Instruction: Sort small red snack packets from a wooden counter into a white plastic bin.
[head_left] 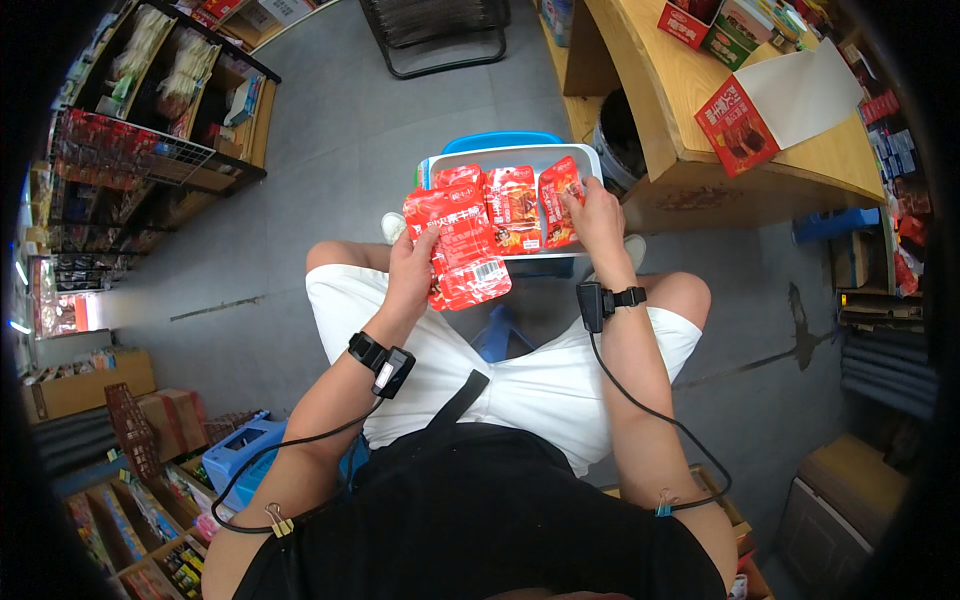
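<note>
Closed on several red snack packets (460,240), my left hand (408,265) holds them at the left side of a white tray (480,158). They overlap, and the lowest one shows a barcode. My right hand (598,218) pinches another red snack packet (557,195) at the tray's right end, tilted against its neighbours. Between the hands a further red packet (515,205) lies in the tray. A blue stool (500,138) shows behind the tray. What lies beneath the left-hand packets is hidden.
A wooden counter (640,90) at the right bears an open red-and-white carton (745,125) and small boxes. A bin (615,145) stands under it. Stocked shelves (170,100) line the left side. A folding chair (435,35) is at the back. Cables run along both forearms.
</note>
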